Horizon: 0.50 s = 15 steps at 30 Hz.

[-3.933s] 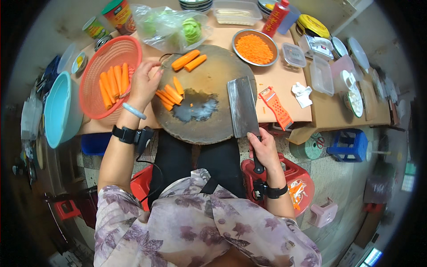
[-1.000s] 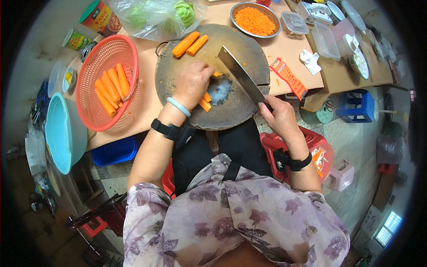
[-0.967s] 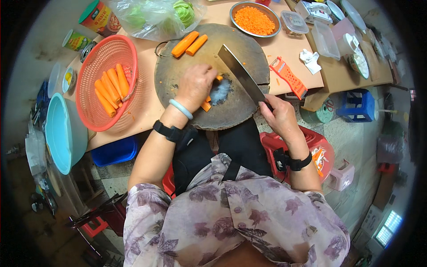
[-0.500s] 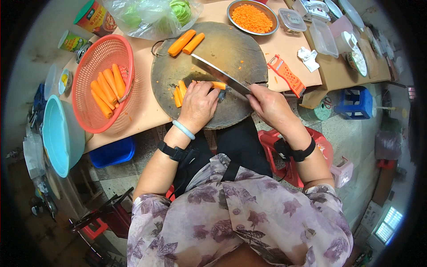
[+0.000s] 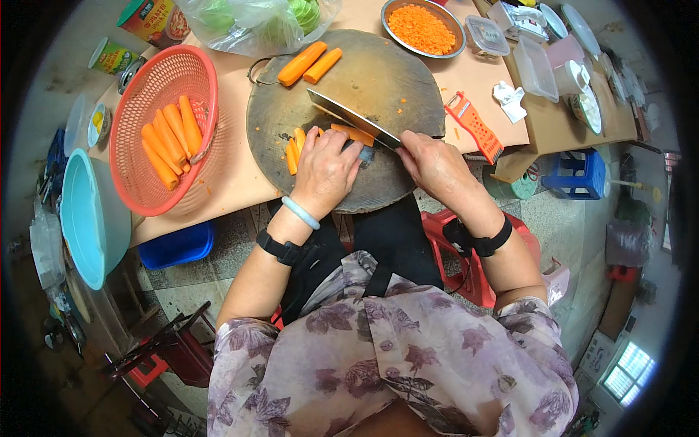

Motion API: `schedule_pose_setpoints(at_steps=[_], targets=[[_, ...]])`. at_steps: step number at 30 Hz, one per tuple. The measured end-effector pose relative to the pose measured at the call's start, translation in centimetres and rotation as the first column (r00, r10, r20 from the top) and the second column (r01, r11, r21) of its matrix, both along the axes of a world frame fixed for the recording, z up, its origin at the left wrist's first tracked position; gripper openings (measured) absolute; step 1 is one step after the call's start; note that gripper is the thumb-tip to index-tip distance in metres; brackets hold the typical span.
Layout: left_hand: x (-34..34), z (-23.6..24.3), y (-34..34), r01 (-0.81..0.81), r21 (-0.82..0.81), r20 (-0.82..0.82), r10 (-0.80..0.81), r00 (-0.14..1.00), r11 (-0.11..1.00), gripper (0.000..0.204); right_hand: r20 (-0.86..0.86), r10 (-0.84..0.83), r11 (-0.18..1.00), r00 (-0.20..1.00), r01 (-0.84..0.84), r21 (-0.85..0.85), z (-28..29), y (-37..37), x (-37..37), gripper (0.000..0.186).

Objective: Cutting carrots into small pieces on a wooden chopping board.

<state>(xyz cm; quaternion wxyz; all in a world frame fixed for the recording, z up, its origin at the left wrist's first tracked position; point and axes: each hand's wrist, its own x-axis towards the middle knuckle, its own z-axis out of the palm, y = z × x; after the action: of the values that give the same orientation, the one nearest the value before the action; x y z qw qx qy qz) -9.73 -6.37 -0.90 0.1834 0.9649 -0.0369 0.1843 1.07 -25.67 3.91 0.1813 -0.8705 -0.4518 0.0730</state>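
A round dark wooden cutting board (image 5: 378, 80) lies on the tan table. My left hand (image 5: 326, 171) presses down on carrot pieces (image 5: 295, 146) near the board's front. My right hand (image 5: 435, 164) grips the handle of a cleaver (image 5: 349, 118), whose blade lies across a carrot piece (image 5: 354, 134) right beside my left fingers. Two peeled carrot lengths (image 5: 312, 64) rest at the board's far edge.
A red basket (image 5: 138, 182) of peeled carrots sits to the left, a light blue bowl (image 5: 81, 218) beyond it. A metal bowl of diced carrot (image 5: 422, 28), an orange peeler (image 5: 475, 125), clear lidded boxes (image 5: 535, 69) and bagged greens (image 5: 255, 22) lie around the board.
Since the oldest frame, my left hand left the basket and came onto the carrots on the board. My right hand lifted the cleaver off the board and brought it beside my left fingers.
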Motion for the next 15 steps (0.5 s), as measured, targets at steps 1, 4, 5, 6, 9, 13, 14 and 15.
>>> schedule_pose_setpoints(at_steps=[1, 4, 5, 6, 9, 13, 14, 15], targets=[[-0.06, 0.03, -0.05, -0.006, -0.006, 0.0, 0.006, 1.0, 1.0, 0.026, -0.005, 0.001, 1.0, 1.0, -0.001, 0.001, 0.07, 0.0, 0.03, 0.013], [-0.33, -0.32, -0.02, -0.03, -0.026, 0.018, 0.031, 0.999, 0.999, 0.025, 0.003, 0.011, 1.0, 1.0, -0.011, 0.019, 0.21, 0.1, 0.05, 0.013], [-0.46, -0.48, 0.06, -0.047, -0.04, 0.034, 0.048, 0.998, 0.998, 0.025, 0.015, 0.019, 0.999, 1.0, -0.02, 0.036, 0.24, 0.17, 0.05, 0.012], [-0.56, -0.58, 0.2, -0.047, -0.041, 0.034, 0.049, 0.998, 0.998, 0.025, 0.015, 0.02, 0.999, 1.0, -0.02, 0.036, 0.21, 0.26, 0.07, 0.012], [-0.75, -0.62, 0.45, -0.058, -0.025, 0.024, 0.058, 0.998, 0.998, 0.025, 0.062, 0.062, 0.995, 0.996, -0.067, 0.069, 0.2, 0.61, 0.1, 0.011], [-0.83, -0.24, 0.43, -0.091, 0.01, 0.009, 0.091, 0.996, 0.996, 0.027, 0.107, 0.082, 0.997, 0.991, -0.081, -0.013, 0.26, 0.79, 0.01, 0.01], [-0.86, -0.19, 0.43, -0.108, 0.007, 0.0, 0.108, 0.994, 0.994, 0.028, 0.118, 0.094, 0.996, 0.989, -0.093, -0.012, 0.21, 0.79, 0.0, 0.01], [-0.85, -0.03, 0.29, -0.108, 0.005, -0.001, 0.108, 0.994, 0.994, 0.028, 0.118, 0.095, 0.996, 0.989, -0.094, -0.013, 0.22, 0.77, -0.03, 0.01]])
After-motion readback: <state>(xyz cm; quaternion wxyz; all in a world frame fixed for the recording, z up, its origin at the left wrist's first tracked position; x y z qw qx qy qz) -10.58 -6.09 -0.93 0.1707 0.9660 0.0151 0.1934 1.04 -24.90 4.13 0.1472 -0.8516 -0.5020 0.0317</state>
